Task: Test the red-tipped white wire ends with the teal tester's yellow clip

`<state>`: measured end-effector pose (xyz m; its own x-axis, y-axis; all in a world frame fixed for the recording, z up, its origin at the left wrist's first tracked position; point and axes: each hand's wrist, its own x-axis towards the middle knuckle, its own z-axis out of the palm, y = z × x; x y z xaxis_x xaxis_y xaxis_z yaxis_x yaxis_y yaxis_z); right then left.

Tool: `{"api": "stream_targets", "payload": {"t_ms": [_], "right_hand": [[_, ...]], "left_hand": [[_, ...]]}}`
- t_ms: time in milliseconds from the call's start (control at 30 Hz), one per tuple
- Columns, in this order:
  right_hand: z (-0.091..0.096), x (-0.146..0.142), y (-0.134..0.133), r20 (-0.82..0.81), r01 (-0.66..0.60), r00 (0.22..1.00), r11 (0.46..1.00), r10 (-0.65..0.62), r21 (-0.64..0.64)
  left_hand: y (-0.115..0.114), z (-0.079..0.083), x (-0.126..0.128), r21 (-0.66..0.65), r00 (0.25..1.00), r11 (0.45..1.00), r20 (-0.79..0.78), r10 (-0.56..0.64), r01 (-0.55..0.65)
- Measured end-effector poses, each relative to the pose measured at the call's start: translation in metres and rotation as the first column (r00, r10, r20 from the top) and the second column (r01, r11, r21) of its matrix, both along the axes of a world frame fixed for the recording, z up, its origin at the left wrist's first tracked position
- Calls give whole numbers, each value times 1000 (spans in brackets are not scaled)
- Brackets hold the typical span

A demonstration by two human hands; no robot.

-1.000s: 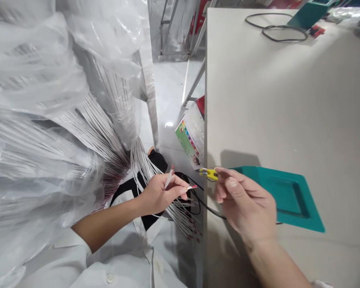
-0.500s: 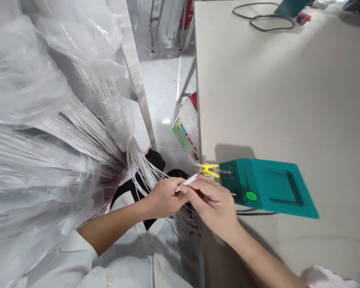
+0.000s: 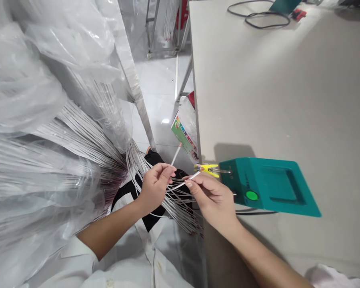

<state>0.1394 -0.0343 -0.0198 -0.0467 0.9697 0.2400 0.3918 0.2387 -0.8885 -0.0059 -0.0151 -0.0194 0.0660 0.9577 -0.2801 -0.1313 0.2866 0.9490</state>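
My left hand (image 3: 154, 185) is closed on a thin white wire (image 3: 175, 154) whose red-tipped end points up and to the right. My right hand (image 3: 211, 197) pinches a second thin white wire (image 3: 188, 179) and holds its tip against the yellow clip (image 3: 208, 169). That clip sticks out from the left side of a teal box (image 3: 273, 188) with a green button (image 3: 251, 195), which stands on the table's left edge. A sheaf of the same white wires (image 3: 147, 172) hangs from the plastic-wrapped bundles down between my hands.
Large plastic-wrapped wire bundles (image 3: 39, 120) fill the left. The pale table (image 3: 288, 88) carries a coiled black cable (image 3: 258, 18) at its far end. A colourful carton (image 3: 186, 136) stands on the floor beside the table, with metal rack legs (image 3: 156, 28) behind.
A second ago my right hand squeezed the yellow clip. It then dropped to my left hand, took a wire, and now holds its tip at the clip. The left hand's wire tilted upward.
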Motion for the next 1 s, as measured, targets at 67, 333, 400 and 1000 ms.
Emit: {"api": "stream_targets", "payload": {"t_ms": [67, 333, 400, 1000], "right_hand": [[0, -1, 0, 40, -53, 998, 999, 52, 12], [0, -2, 0, 83, -106, 991, 993, 101, 54], [1, 0, 0, 64, -62, 996, 995, 58, 72], [1, 3, 4, -41, 82, 996, 997, -82, -4]], "left_hand": [[-1, 3, 2, 64, 998, 998, -65, 6, -2], [-3, 8, 4, 243, 978, 955, -158, -136, 172], [-2, 8, 4, 159, 988, 982, -131, -85, 106], [-4, -5, 9, 279, 897, 945, -441, -35, 173]]}}
